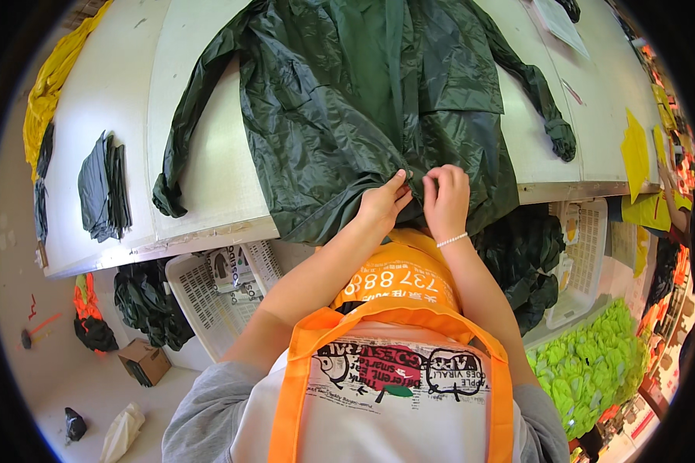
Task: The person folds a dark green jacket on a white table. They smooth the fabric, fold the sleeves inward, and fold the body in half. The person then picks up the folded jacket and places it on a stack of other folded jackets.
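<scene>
- Nearest the lens, an orange apron (417, 266) covers the wearer's front.
- A dark-green jacket (316, 116) lies across the tabletop (216, 177), its hem over the near edge.
- The left hand (384, 202) pinches the front opening near the hem; the right hand (446, 201) curls just beside, its grip impossible to tell.
- Good work here probably means keeping both front edges level, cloth taut, folds clear of fingertips.

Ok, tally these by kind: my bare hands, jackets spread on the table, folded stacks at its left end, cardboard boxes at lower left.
Bare hands, left hand and right hand: 2
Glossy dark green jacket: 1
Folded dark grey-green fabric stack: 1
Brown cardboard box: 1
Total: 5
</scene>
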Action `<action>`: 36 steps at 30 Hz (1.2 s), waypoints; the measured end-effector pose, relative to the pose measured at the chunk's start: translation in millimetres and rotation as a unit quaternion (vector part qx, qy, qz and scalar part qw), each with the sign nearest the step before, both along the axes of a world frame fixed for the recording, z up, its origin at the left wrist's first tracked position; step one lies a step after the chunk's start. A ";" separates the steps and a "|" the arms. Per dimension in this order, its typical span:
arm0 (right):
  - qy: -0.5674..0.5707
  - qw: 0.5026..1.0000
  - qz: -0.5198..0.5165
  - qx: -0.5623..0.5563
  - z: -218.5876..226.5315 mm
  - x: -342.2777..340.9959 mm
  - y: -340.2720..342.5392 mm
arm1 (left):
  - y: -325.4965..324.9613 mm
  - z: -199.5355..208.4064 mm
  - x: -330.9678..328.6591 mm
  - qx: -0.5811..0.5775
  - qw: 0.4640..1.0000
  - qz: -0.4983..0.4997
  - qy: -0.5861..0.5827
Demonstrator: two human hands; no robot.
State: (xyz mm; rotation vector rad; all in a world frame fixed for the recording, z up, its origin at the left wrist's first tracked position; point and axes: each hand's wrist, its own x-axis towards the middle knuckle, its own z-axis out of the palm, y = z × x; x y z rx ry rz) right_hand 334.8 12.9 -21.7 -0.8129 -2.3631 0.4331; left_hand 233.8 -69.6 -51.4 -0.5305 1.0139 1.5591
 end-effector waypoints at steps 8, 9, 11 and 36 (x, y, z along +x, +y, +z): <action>-0.066 0.960 -0.014 -0.272 -6.2 3.5 -22.2 | -0.2 1.3 2.7 -0.019 0.999 0.026 0.014; -0.076 0.934 -0.043 -0.345 -2.9 2.8 -21.1 | 0.0 -0.9 1.8 -0.026 0.999 0.024 0.019; -0.068 0.903 -0.073 -0.418 -9.3 8.9 -18.8 | -0.4 -1.6 3.2 -0.030 0.999 0.023 0.026; 0.170 0.563 -0.106 -0.801 14.5 -4.5 -16.6 | -37.2 9.0 -0.6 0.059 0.997 0.019 0.049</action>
